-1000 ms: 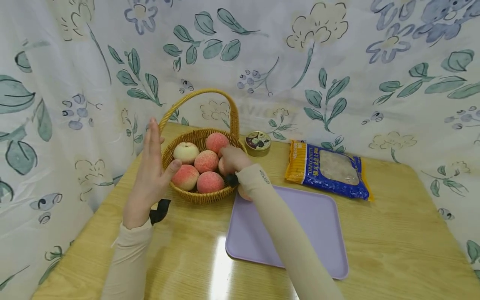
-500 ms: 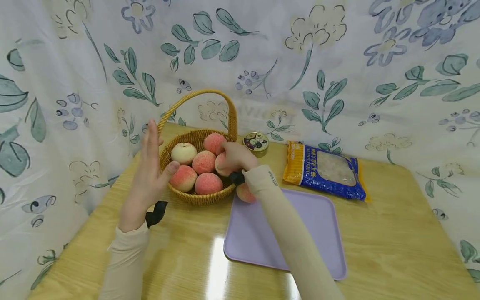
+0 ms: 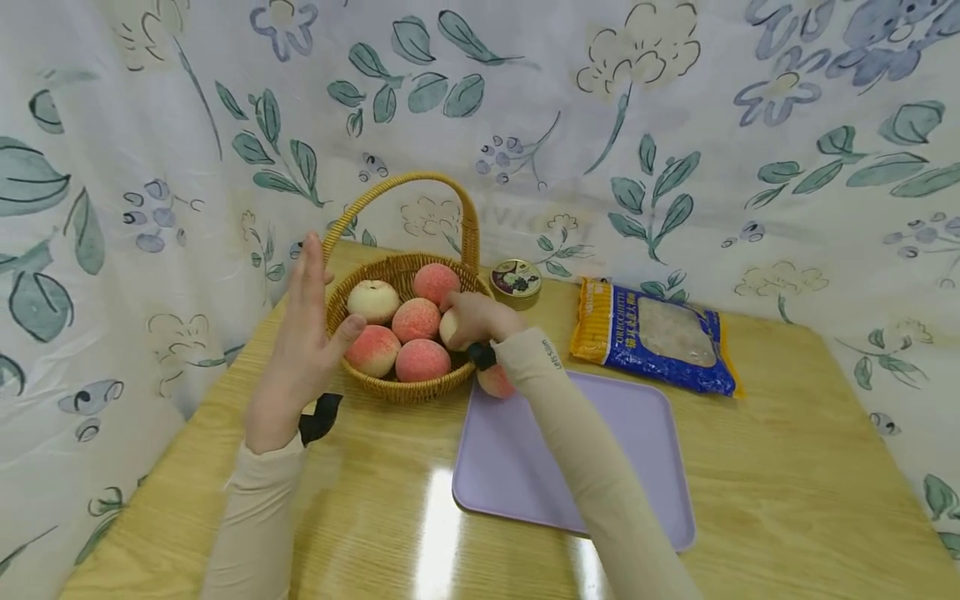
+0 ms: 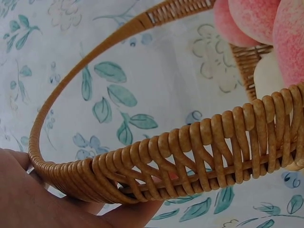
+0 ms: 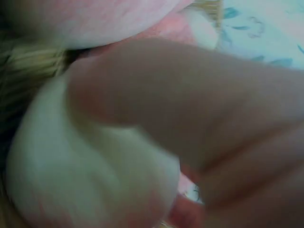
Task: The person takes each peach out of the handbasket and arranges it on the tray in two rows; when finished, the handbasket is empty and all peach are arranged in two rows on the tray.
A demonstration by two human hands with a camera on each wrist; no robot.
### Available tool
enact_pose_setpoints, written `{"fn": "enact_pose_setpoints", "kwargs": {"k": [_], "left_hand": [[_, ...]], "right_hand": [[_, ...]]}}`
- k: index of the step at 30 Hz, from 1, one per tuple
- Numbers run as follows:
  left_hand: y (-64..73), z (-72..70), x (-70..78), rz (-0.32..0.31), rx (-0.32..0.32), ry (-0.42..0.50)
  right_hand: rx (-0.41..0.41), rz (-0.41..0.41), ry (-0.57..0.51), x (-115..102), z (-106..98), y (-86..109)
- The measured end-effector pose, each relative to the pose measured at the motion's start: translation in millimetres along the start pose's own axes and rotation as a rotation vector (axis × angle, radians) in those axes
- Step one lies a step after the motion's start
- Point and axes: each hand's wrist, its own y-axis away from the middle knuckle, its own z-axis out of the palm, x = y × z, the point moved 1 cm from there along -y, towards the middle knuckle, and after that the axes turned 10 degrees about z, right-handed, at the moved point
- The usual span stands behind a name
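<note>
A wicker basket [image 3: 408,390] with a tall arched handle holds several pink and cream peaches, among them a pink peach [image 3: 422,362] at the front and a cream one [image 3: 372,302] at the back left. My left hand [image 3: 296,358] lies along the basket's left side, fingers straight and pointing up, touching the wicker by the handle's base. At the right inside edge, my right hand [image 3: 483,318] grips a pale peach [image 5: 90,166] between thumb and fingers, partly covering it. Another peach [image 3: 495,381] sits on the lilac tray's [image 3: 510,467] back left corner, partly behind my sleeve.
Behind the tray stands a small round tin [image 3: 515,279] with a fruit picture on its lid. A blue and yellow bag of orecchiette pasta [image 3: 656,337] lies to its right. Flowered curtain [image 3: 555,92] hangs along the wooden table's [image 3: 795,467] back and left edges.
The right hand and forearm have shifted slightly right, uncovering more of the peach on the tray. The left hand keeps its place on the basket.
</note>
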Motion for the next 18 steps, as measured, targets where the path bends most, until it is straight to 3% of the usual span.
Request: {"fn": "enact_pose_setpoints", "kwargs": {"k": [3, 8, 13, 18], "left_hand": [[-0.7, -2.3, 0.5, -0.009, -0.009, -0.006], [-3.5, 4.5, 2.0, 0.020, 0.008, 0.010], [-5.4, 3.7, 1.6, 0.011, 0.015, 0.022], [-1.8, 1.5, -0.4, -0.018, 0.012, 0.037]], "right_hand": [[-0.008, -0.007, 0.000, -0.1, 6.1, -8.7], [0.035, -0.029, -0.086, 12.2, 4.9, -8.4], [0.116, -0.109, -0.307, 24.0, -8.9, 8.8], [0.185, -0.134, -0.544, 42.6, -18.4, 39.8]]}}
